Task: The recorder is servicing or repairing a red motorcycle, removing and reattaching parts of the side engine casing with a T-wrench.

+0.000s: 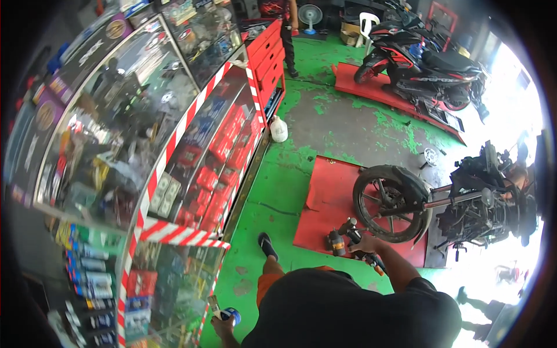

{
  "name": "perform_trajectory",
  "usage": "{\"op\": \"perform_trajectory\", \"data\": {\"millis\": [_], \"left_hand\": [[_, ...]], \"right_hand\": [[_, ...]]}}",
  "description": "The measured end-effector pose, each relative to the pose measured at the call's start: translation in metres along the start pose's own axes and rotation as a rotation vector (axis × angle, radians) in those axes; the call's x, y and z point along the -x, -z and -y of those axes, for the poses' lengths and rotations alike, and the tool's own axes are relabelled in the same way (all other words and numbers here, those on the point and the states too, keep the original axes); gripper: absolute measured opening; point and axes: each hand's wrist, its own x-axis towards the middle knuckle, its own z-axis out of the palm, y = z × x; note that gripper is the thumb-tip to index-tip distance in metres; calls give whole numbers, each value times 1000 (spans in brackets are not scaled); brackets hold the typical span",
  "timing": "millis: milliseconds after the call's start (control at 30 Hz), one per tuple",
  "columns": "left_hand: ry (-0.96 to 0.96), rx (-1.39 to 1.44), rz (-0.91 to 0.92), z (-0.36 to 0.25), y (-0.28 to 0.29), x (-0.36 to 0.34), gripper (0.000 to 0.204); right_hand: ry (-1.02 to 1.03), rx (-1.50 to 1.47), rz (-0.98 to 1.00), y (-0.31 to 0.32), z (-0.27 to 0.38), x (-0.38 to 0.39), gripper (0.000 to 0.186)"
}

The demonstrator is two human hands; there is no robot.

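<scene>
My left hand (223, 327) is low beside the glass display case, closed round a small blue-and-white container (231, 315). A pale, flat piece (214, 303) sticks up by its fingers; its kind is unclear. My right hand (366, 244) reaches out over the edge of the red platform, its fingers round a black power tool (351, 231) with an orange part near the wrist. Next to that tool is a dark cylinder with a yellowish band (335, 242). Just beyond the right hand is the front wheel (390, 203) of a partly stripped motorcycle (484, 203).
A glass display case (174, 139) edged in red-and-white tape lines the left side. A white jug (279, 129) stands by a red tool cabinet (267, 61); a person (285, 35) stands behind. A scooter (426, 64) rests on another red platform (371, 85). A metal disc (430, 156) lies nearby.
</scene>
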Motion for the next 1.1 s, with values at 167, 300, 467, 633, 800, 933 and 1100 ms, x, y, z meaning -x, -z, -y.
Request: {"op": "perform_trajectory", "data": {"millis": [167, 300, 467, 633, 800, 933, 1100], "left_hand": [[-114, 14, 81, -149, 23, -160, 85], [-677, -14, 207, -297, 51, -245, 89], [-1108, 185, 235, -557, 86, -270, 85], [-1309, 211, 218, -793, 132, -248, 81], [-1343, 332, 244, -1007, 184, -237, 75], [-1248, 312, 93, -1156, 251, -238, 69], [-963, 305, 0, -1299, 301, -291, 71]], "right_hand": [[-372, 166, -53, -13, 2, -65, 47], [-558, -65, -19, -26, 146, -51, 61], [-572, -230, -232, -18, 141, -91, 52], [-478, -609, -291, 34, 155, -166, 27], [-498, -445, -373, 131, 118, -275, 25], [-418, -395, -399, 229, 163, -340, 28], [-85, -373, -530, 334, 262, -405, 22]]}}
